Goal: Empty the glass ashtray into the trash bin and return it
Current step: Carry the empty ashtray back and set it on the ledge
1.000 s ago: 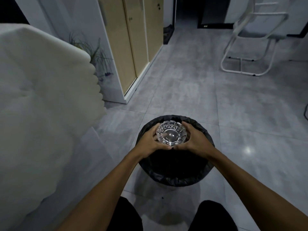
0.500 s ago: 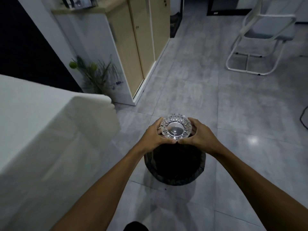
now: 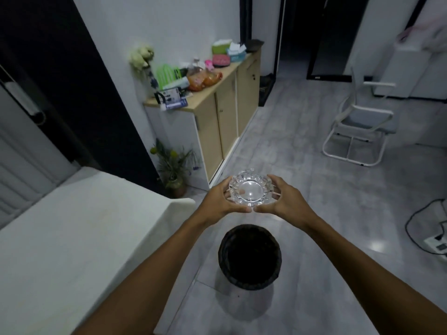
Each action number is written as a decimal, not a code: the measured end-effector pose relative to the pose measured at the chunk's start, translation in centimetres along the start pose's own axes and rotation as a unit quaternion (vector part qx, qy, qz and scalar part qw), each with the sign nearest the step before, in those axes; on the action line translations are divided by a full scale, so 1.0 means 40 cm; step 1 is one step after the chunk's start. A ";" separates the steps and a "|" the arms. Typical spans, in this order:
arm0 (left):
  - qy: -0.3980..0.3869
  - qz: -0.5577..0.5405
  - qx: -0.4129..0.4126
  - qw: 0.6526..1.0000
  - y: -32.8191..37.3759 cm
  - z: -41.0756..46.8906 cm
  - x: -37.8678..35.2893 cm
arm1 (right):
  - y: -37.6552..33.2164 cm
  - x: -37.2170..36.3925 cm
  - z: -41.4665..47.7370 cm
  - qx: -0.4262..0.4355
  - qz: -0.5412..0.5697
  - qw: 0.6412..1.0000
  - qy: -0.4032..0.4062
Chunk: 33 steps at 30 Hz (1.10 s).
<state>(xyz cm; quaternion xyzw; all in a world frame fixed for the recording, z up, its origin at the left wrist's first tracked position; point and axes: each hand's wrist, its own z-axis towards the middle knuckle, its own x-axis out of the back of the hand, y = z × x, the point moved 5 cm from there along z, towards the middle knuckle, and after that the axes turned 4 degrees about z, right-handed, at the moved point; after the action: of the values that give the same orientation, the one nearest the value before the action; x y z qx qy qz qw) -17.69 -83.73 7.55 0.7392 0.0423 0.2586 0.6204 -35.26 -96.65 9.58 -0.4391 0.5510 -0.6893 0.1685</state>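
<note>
A round cut-glass ashtray (image 3: pixel 250 191) is held upright in front of me, its bowl looking bare. My left hand (image 3: pixel 220 199) grips its left rim and my right hand (image 3: pixel 286 201) its right rim, thumbs meeting beneath the near edge. The trash bin (image 3: pixel 249 256), round with a black liner, stands on the grey tile floor well below and nearer to me than the ashtray. Its inside is too dark to see.
A white table (image 3: pixel 72 235) fills the lower left. A wooden cabinet (image 3: pixel 217 112) with clutter on top lines the left wall, a potted plant (image 3: pixel 174 165) at its corner. A white chair (image 3: pixel 358 131) stands right, and a power strip with cable (image 3: pixel 435 243) lies far right.
The ashtray has risen away from the bin in both hands. My view has lifted too, so the bin now looks smaller and lower, and the cabinet top has come into view.
</note>
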 end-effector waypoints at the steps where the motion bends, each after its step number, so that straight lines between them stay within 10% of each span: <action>1: 0.010 0.006 -0.006 1.000 0.057 -0.019 0.019 | -0.053 0.018 -0.008 0.010 -0.003 1.000 -0.002; 16: 0.164 0.084 -0.057 0.981 0.487 -0.373 0.334 | -0.672 0.010 -0.075 0.198 -0.075 0.974 -0.085; 33: 0.401 0.134 0.046 0.905 0.328 -1.195 0.814 | -1.099 -0.727 -0.345 0.317 -0.016 0.909 -0.269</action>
<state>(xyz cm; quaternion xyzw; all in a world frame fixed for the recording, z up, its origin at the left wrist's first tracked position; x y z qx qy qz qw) -13.77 -31.41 35.22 0.5992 0.2002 0.6118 0.4760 -18.91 -52.61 37.17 -0.5402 0.2303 -0.6862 0.4292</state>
